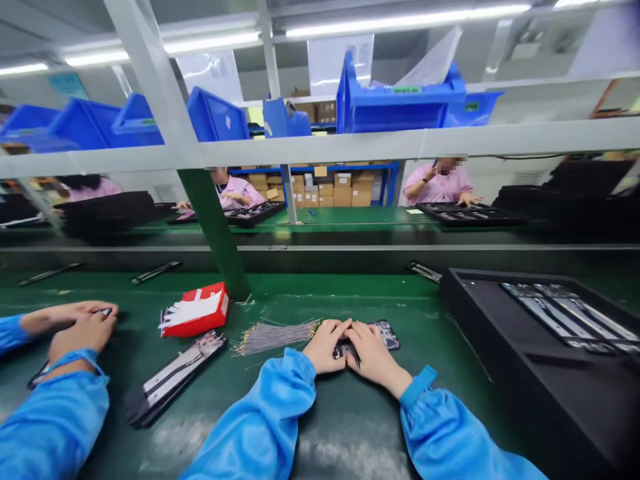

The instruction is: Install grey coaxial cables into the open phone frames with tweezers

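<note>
A partly built phone (388, 333) lies on the green bench, its circuit parts showing past my right hand. My left hand (325, 348) is closed on the phone's near left end, fingers bent over it. From the other side my right hand (374, 353) presses down on it, fingertips meeting those of the left. A thin dark strip shows beneath the right fingers; what it is I cannot make out. Both hands hide the phone's middle. Just left of my left hand lies a bundle of thin grey cables (280, 337) with gold-coloured ends.
Left of the cables are a red box (203, 310) with white strips and a stack of phone frames (175, 373). A black tray (500, 347) with phone frames stands right. A co-worker's hands (83, 327) work far left. Blue bins (400, 107) sit on the shelf overhead.
</note>
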Motion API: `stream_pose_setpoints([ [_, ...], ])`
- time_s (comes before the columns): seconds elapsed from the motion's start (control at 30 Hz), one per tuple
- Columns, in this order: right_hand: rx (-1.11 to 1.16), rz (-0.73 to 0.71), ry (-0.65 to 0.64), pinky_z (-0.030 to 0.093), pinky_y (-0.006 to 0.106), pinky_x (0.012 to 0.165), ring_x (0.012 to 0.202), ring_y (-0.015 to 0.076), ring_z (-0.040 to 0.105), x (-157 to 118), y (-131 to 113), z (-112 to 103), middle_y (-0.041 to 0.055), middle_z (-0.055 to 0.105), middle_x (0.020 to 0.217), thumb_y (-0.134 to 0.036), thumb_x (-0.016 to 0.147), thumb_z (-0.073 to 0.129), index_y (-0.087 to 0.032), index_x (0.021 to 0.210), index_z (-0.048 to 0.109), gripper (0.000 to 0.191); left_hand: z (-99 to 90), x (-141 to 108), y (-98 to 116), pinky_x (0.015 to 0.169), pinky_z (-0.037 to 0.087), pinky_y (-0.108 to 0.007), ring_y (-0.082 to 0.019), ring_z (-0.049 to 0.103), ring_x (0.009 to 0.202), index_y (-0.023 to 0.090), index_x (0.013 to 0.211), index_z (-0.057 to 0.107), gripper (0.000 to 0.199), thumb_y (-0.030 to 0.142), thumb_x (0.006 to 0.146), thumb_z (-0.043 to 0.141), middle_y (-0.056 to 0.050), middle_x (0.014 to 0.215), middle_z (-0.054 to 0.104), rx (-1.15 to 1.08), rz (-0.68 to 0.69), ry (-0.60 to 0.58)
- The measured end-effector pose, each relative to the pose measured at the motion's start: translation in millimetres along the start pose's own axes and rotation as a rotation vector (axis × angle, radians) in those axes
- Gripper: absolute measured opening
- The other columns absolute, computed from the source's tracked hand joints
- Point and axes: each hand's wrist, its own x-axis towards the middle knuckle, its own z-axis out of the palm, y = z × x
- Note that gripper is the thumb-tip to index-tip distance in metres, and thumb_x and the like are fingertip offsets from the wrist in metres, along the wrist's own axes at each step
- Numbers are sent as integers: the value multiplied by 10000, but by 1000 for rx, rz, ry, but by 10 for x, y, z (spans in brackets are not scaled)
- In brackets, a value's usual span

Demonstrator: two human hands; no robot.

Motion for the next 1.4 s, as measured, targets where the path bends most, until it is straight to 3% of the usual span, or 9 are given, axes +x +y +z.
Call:
stream_pose_setpoints([
  [0.13, -4, 1, 4, 289, 405, 870, 1026, 246, 435, -46, -4, -10, 107, 521, 1086, -386, 700, 545, -187, 1044, 515, 398, -196, -169, -131, 1019, 278, -473, -278, 305, 1204, 220, 1296, 356, 619, 285, 711, 547, -96, 1266, 380, 168, -8, 114],
  [0.27, 5, -53, -4, 240, 414, 932, 1060, 246, 426, -46, -26, 21, 90, 517, 1104, -529, 622, 604, -221, 1045, 515, 531, -450, -435, -506, 995, 310, -506, -300, 334, 1209, 183, 1250, 426, 489, 290, 778, 494, -122, 1242, 432, 371, -166, 243],
  [0.43, 18, -69, 14, 234, 405, 952, 1079, 243, 429, -8, -37, 77, 85, 530, 1090, -520, 633, 609, -228, 1029, 522, 500, -584, -589, -717, 863, 465, -385, -221, 529, 975, 175, 1121, 543, 348, 275, 788, 519, -95, 1038, 570, 360, -170, 152],
  [0.57, 27, -71, 16, 250, 412, 946, 1062, 252, 439, -10, -17, 89, 99, 526, 1098, -496, 628, 626, -219, 1035, 525, 503, -529, -545, -605, 784, 487, -319, -176, 546, 857, 197, 933, 614, 178, 213, 821, 477, -49, 896, 598, 358, -168, 138],
  [0.77, 26, -85, -6, 254, 430, 948, 1086, 264, 427, -32, -2, 81, 122, 514, 1132, -470, 671, 605, -209, 1055, 527, 471, -529, -525, -520, 711, 475, -265, -143, 532, 761, 190, 778, 616, 194, 215, 855, 440, -30, 773, 581, 313, -179, 181],
  [0.9, 14, -83, -7, 265, 435, 938, 1089, 270, 424, -48, -36, 50, 137, 512, 1139, -457, 698, 588, -192, 1054, 534, 447, -553, -520, -484, 715, 476, -285, -153, 530, 772, 181, 765, 615, 202, 204, 854, 436, -40, 770, 572, 294, -145, 226],
  [1.03, -9, -72, -6, 297, 442, 895, 1048, 280, 443, -165, -102, -1, 150, 522, 1123, -461, 708, 575, -176, 1065, 541, 457, -483, -519, -316, 757, 488, -288, -148, 544, 829, 165, 792, 610, 190, 180, 844, 428, -70, 905, 550, 255, -99, 256],
  [1.23, 48, -38, -26, 311, 467, 885, 1039, 299, 456, -406, -125, -147, 160, 537, 1107, -543, 696, 558, -162, 1092, 537, 551, -262, -581, 173, 750, 484, -222, -117, 562, 829, 219, 1052, 562, 305, 115, 827, 385, -36, 932, 563, 132, 33, 29],
  [1.4, 345, 1, -12, 397, 398, 854, 997, 214, 521, -404, -126, -298, 111, 586, 1086, -306, 861, 417, -188, 1180, 464, 344, -273, -573, 340, 698, 466, -230, -127, 550, 781, 198, 959, 590, 224, 166, 854, 395, -28, 857, 583, 200, 43, -36],
])
